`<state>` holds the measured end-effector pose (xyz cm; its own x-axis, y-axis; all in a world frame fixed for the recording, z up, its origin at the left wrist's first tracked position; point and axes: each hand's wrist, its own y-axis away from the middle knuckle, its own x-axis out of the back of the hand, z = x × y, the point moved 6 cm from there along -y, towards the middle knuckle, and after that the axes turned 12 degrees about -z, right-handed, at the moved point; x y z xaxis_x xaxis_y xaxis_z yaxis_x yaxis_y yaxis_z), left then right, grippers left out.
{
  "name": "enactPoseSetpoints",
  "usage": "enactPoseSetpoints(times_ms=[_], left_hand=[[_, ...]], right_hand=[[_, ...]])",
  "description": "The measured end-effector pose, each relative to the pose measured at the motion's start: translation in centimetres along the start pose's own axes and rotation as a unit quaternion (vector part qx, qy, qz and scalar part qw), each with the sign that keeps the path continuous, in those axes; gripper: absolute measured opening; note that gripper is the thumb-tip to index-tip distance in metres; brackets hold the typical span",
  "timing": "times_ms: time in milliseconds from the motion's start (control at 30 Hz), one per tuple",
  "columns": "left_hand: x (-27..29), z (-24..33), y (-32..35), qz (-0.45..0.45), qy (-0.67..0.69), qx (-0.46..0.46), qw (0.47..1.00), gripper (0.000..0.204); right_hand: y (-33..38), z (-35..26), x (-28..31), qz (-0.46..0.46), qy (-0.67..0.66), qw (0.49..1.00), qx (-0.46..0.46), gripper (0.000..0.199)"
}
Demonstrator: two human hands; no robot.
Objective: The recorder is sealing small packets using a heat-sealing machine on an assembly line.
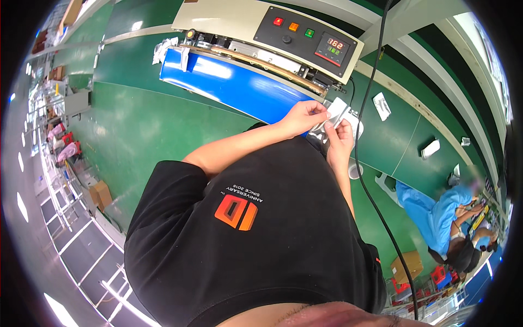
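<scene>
A green factory floor spread beneath a cream sealing machine (261,27) with a blue conveyor belt (234,82).

The person stood at the belt's end, both hands pinching a small white pouch (338,111) between them: left hand (305,117) closed on its left edge, right hand (340,136) gripping from below. More white pouches (381,105) lay on the green worktop (403,136) nearby.

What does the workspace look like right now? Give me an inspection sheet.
Surface: green floor.
Job's things: small clear pouch held at the blue conveyor belt of a beige sealing machine.
Clutter: loose white packets beyond the machine.
Grippers: left hand and right hand both pinch the pouch.
Cables: black cable runs down past the right hand.
Surroundings: a seated person in blue, cardboard boxes.
</scene>
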<state>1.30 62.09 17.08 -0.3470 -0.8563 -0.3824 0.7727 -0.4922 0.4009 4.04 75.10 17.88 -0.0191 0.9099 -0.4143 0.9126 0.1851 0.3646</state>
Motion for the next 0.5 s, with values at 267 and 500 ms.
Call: enactPoseSetpoints(times_ms=[267,500], left_hand=[[1.2,-1.8,0.0,-0.025,0.092,0.042,0.995,0.026],[2.6,-1.6,-0.5,0.062,0.065,0.067,0.994,0.021]], right_hand=[[-0.1,1.8,1.1,0.078,-0.075,0.994,-0.011,0.012],[-1.4,2.7,1.0,0.098,-0.077,0.99,-0.067,0.01]])
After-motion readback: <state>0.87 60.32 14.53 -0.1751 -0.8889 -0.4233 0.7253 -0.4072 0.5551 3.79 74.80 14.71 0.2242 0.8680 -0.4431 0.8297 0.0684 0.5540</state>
